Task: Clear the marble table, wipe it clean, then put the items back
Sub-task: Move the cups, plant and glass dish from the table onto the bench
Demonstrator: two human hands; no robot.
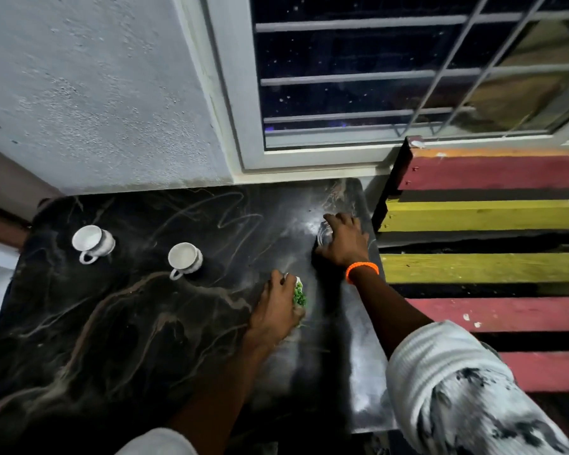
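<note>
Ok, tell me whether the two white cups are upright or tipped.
Upright. Both white cups stand on the marble table, round rims facing up, handles out sideways.

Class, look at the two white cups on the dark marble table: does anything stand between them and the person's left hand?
Nothing visible does. The left hand rests on a small green plant near the table's right side. Between it and the nearer cup lies only bare marble table; the farther cup stands beyond, further left. The right hand covers a glass item elsewhere.
</note>
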